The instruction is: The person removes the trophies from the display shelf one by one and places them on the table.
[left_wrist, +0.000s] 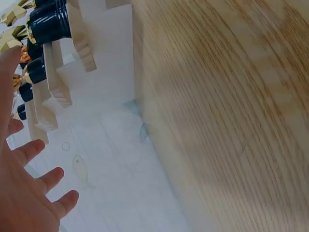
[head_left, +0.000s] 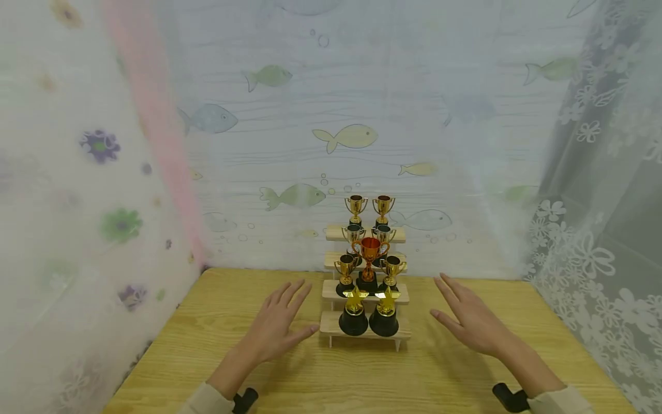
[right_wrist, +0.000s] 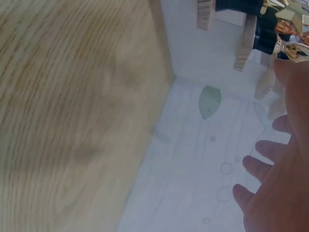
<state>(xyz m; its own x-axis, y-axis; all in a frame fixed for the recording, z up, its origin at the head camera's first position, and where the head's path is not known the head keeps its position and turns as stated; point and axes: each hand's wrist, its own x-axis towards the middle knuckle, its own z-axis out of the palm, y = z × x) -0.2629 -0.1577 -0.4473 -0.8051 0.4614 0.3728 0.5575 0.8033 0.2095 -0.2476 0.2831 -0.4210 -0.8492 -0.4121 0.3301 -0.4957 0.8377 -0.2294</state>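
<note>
1. At the far left hangs a pale cloth with printed flowers (head_left: 98, 190), beside the wood-grain table (head_left: 217, 310).
2. The left hand (head_left: 279, 328) is over the table, with straight, spread fingers pointing to about one o'clock, and it grips nothing. The stepped wooden stand (head_left: 331, 324) is at its two o'clock, and the thumb tip is just beside the lowest step.
3. On this stand, at six o'clock, two star trophies (head_left: 353, 324) stand on the lowest step. Above them, an orange-red cup (head_left: 370, 248) is between two small gold cups (head_left: 346, 266). Toward twelve o'clock come two silver cups (head_left: 354, 232), partly hidden, then two further gold cups (head_left: 383, 204).
4. The right hand (head_left: 468, 319) also has extended fingers, directed to eleven o'clock, and holds nothing. The stand is near, between its nine and ten o'clock.
5. At the far right hangs a flowered lace curtain (head_left: 595, 264).
</note>
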